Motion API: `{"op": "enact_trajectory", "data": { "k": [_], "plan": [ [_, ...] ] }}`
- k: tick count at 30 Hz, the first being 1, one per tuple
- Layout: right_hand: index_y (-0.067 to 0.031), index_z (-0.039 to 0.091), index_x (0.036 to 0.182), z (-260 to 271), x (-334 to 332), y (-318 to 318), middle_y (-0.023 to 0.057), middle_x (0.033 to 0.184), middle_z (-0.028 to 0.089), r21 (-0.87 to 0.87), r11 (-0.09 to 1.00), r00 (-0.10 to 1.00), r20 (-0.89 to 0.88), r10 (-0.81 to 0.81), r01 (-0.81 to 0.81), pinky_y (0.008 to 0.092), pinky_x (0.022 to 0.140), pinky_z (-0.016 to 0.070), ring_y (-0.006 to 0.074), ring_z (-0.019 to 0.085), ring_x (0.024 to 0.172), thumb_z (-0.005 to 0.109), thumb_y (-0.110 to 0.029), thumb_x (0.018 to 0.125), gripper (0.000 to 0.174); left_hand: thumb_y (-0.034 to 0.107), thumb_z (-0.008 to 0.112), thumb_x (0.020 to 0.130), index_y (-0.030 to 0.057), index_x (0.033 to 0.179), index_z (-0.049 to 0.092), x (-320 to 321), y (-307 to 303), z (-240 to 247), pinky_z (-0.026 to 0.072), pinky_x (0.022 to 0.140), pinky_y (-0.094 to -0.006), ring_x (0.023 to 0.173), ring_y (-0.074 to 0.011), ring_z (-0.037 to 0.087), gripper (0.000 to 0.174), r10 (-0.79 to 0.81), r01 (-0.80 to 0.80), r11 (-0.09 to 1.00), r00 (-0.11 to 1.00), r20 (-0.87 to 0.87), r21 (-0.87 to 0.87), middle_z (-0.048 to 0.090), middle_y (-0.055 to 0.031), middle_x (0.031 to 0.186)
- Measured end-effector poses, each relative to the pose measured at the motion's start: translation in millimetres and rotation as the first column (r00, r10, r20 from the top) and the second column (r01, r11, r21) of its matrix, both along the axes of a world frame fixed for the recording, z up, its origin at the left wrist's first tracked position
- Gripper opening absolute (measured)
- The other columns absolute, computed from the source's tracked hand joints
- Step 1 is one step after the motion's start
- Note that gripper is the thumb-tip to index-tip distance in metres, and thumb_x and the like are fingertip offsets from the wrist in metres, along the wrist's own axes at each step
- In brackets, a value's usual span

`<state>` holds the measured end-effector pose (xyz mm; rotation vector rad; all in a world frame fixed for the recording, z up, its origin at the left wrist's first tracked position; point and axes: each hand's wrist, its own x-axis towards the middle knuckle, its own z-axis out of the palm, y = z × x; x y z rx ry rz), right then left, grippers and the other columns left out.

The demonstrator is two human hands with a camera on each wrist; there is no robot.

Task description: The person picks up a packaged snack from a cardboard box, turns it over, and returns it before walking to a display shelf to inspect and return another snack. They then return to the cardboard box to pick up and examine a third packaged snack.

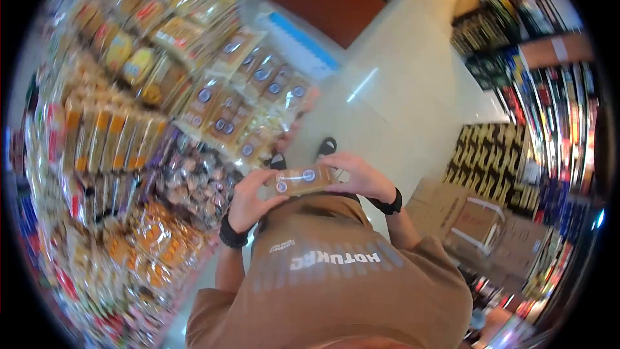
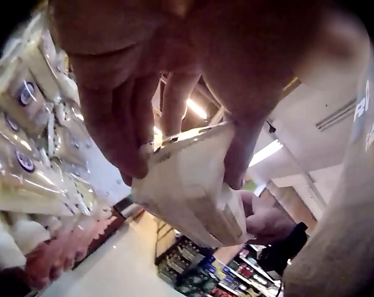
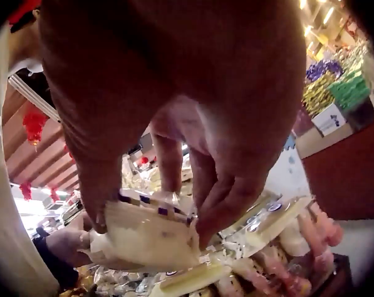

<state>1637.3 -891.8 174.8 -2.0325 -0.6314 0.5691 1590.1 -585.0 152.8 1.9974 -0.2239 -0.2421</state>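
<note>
A flat, clear-wrapped snack package with tan contents and round blue logos is held level in front of the brown shirt. My left hand grips its left end, thumb on the near side and fingers on the far side. At the other end my right hand pinches it the same way. From the left wrist, the pale side of the package shows between fingers and thumb. In the right wrist view, a dark patterned strip runs along the top of the package.
To the left, a display holds stacked packages with similar blue logos, orange-wrapped snacks and small wrapped pieces. Cardboard boxes stand at right, below stocked shelves. A reddish-brown counter lies ahead across the tiled floor.
</note>
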Motion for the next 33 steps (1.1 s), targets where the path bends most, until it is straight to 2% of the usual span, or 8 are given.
{"op": "enact_trajectory", "data": {
  "k": [2,4,7,14,19,22,28,33],
  "plan": [
    [-0.0069,0.061,0.134,2,-22,-18,0.0136,0.122,0.065,0.022,0.998,0.995,-0.085,-0.052,0.054,0.0416,0.101,0.0491,0.0321,0.060,0.114,0.083,-0.024,0.084,0.057,0.020,0.091,0.072,0.0004,0.119,0.067,6,-8,0,0.0541,0.084,-0.0391,0.094,-0.0321,0.067,0.057,-0.146,0.147,0.989,0.988,0.058,-0.021,0.068,-0.0143,0.101],
    [-0.0069,0.063,0.132,7,-43,-37,0.0119,0.115,0.066,0.045,0.992,0.989,-0.098,-0.110,0.115,0.0396,0.095,0.0509,0.0290,0.061,0.106,0.084,-0.023,0.084,0.056,0.023,0.094,0.070,-0.0008,0.120,0.067,11,-20,-5,0.0514,0.076,-0.0321,0.086,-0.0212,0.063,0.062,-0.274,0.275,0.962,0.960,0.059,0.000,0.066,-0.0105,0.099],
    [-0.0065,0.066,0.129,9,-81,-61,0.0089,0.098,0.066,0.103,0.970,0.975,-0.016,-0.220,0.220,0.0329,0.080,0.0555,0.0218,0.063,0.087,0.086,-0.021,0.082,0.053,0.024,0.095,0.069,-0.0020,0.127,0.063,16,-47,0,0.0511,0.079,-0.0325,0.088,-0.0225,0.064,0.071,-0.433,0.433,0.901,0.900,0.041,0.018,0.065,-0.0100,0.096],
    [-0.0064,0.067,0.127,-2,-172,-133,0.0103,0.103,0.068,0.207,0.840,0.858,0.001,-0.513,0.502,0.0342,0.078,0.0566,0.0222,0.065,0.091,0.086,-0.021,0.082,0.051,0.021,0.092,0.070,-0.0008,0.128,0.062,10,-138,9,0.0518,0.091,-0.0332,0.101,-0.0244,0.065,0.069,-0.746,0.740,0.666,0.662,0.075,0.091,0.066,-0.0122,0.113],
    [-0.0070,0.067,0.126,-22,-240,-188,0.0106,0.105,0.068,0.265,0.721,0.714,0.141,-0.686,0.641,0.0343,0.082,0.0549,0.0217,0.065,0.094,0.083,-0.020,0.084,0.047,0.013,0.085,0.074,-0.0003,0.130,0.062,-15,-216,1,0.0521,0.091,-0.0338,0.099,-0.0210,0.065,0.062,-0.816,0.817,0.576,0.577,-0.028,0.044,0.069,-0.0127,0.116],
    [-0.0004,0.065,0.126,-24,-284,-219,0.0165,0.115,0.070,0.288,0.624,0.671,-0.098,-0.735,0.726,0.0388,0.093,0.0536,0.0298,0.067,0.106,0.083,-0.027,0.084,0.053,0.015,0.086,0.077,-0.0008,0.123,0.065,-36,-261,-1,0.0531,0.091,-0.0362,0.102,-0.0284,0.068,0.053,-0.835,0.838,0.540,0.545,-0.074,0.072,0.069,-0.0163,0.112],
    [-0.0004,0.065,0.128,-34,-372,-276,0.0168,0.118,0.070,0.316,0.509,0.572,-0.152,-0.806,0.801,0.0384,0.095,0.0541,0.0291,0.069,0.106,0.084,-0.031,0.082,0.058,0.012,0.084,0.079,0.0017,0.124,0.067,-82,-345,-9,0.0555,0.084,-0.0359,0.095,-0.0267,0.071,0.049,-0.879,0.894,0.447,0.443,-0.176,0.017,0.072,-0.0151,0.105],
    [0.0012,0.065,0.128,-20,-437,-308,0.0178,0.115,0.072,0.282,0.379,0.434,-0.164,-0.886,0.881,0.0375,0.094,0.0544,0.0277,0.069,0.105,0.086,-0.031,0.079,0.062,0.009,0.082,0.079,0.0029,0.124,0.067,-110,-415,-14,0.0560,0.086,-0.0373,0.097,-0.0297,0.071,0.048,-0.937,0.959,0.264,0.280,-0.210,0.103,0.072,-0.0167,0.107]
  ]
}}
